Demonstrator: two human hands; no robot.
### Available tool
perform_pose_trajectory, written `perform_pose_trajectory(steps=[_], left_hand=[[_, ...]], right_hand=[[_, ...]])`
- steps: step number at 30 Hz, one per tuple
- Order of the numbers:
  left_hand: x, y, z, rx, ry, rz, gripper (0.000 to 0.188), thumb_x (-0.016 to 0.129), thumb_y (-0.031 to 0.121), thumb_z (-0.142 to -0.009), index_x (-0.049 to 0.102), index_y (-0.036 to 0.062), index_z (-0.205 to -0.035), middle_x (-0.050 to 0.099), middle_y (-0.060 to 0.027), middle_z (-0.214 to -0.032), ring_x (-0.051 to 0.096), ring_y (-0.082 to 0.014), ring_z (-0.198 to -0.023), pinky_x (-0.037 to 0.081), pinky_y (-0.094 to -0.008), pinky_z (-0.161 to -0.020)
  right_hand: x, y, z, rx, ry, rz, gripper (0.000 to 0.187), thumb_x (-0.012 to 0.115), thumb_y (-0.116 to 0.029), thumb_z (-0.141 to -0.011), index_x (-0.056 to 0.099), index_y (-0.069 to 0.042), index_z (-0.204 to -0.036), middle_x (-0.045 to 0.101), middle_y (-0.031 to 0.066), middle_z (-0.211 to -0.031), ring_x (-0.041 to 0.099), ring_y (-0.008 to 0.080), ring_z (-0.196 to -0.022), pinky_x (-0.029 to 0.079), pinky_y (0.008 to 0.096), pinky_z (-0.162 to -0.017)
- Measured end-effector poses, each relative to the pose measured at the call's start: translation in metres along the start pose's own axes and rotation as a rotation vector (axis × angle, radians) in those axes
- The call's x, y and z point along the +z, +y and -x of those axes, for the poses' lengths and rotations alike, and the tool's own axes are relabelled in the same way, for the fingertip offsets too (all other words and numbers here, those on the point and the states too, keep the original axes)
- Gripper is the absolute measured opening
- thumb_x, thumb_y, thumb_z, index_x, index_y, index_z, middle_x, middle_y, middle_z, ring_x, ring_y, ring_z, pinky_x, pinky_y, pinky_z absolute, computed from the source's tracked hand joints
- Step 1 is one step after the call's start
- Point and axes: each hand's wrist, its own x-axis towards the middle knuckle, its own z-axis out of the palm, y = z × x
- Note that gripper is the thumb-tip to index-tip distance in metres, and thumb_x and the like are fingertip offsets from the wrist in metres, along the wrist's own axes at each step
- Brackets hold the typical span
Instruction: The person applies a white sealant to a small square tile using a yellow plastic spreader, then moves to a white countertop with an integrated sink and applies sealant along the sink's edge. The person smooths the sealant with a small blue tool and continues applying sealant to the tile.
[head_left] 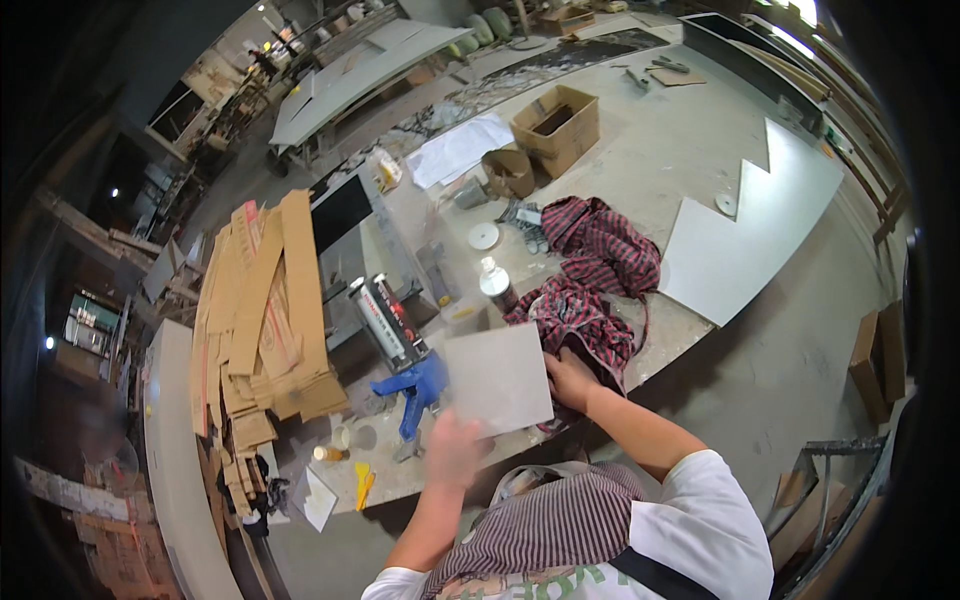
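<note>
A light grey square panel [497,381] is tilted in front of me, close to the table's near edge. My right hand [574,381] is closed at the panel's right edge, beside a bunched red-and-black plaid cloth [585,318]. Motion smears my left hand [453,448] at the panel's lower left corner, so its fingers cannot be made out. Just left of the panel lies a blue-handled caulking gun [418,388] with black and white cartridges [388,320] beyond it. A clear bottle with a white cap [494,282] stands behind the panel.
Flattened cardboard strips [262,290] are piled on the left. An open cardboard box [556,128] stands farther back, near white sheets [459,148]. A notched white board [752,232] lies at the table's right edge. A yellow tool [365,484] and a small bottle [329,454] lie at the near left.
</note>
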Motion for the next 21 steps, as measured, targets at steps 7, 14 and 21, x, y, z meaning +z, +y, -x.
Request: perform_pose_trajectory(steps=[7,14,21], left_hand=[[0.004,0.005,0.019,0.087,-0.101,0.282,0.039,0.052,-0.001,-0.087,0.047,0.0003,-0.126,0.059,-0.0135,-0.12,0.061,-0.0278,-0.106,0.053,-0.0461,-0.087],[0.006,-0.037,0.011,-0.086,-0.229,0.076,0.047,0.057,-0.001,-0.086,0.044,-0.0002,-0.131,0.057,-0.0143,-0.12,0.059,-0.0261,-0.108,0.051,-0.0407,-0.09],[0.012,-0.045,0.049,-0.038,-0.294,0.181,0.039,0.056,-0.001,-0.088,0.049,-0.005,-0.127,0.061,-0.0081,-0.115,0.059,-0.0129,-0.102,0.046,-0.0292,-0.092]], right_hand=[[-0.082,-0.008,0.009,0.076,-0.058,-0.276,0.042,0.067,-0.02,-0.084,0.058,-0.01,-0.124,0.061,0.0198,-0.108,0.062,0.0342,-0.095,0.051,0.0393,-0.081],[-0.098,-0.108,0.051,-0.509,0.049,-0.092,0.074,0.064,-0.03,-0.081,0.033,0.002,-0.141,0.033,0.0235,-0.145,0.029,0.0381,-0.137,0.021,0.0518,-0.112],[-0.076,-0.073,0.053,-0.234,0.082,0.118,0.08,0.072,-0.03,-0.073,0.037,0.001,-0.139,0.04,0.0209,-0.142,0.035,0.0348,-0.134,0.025,0.0515,-0.108]])
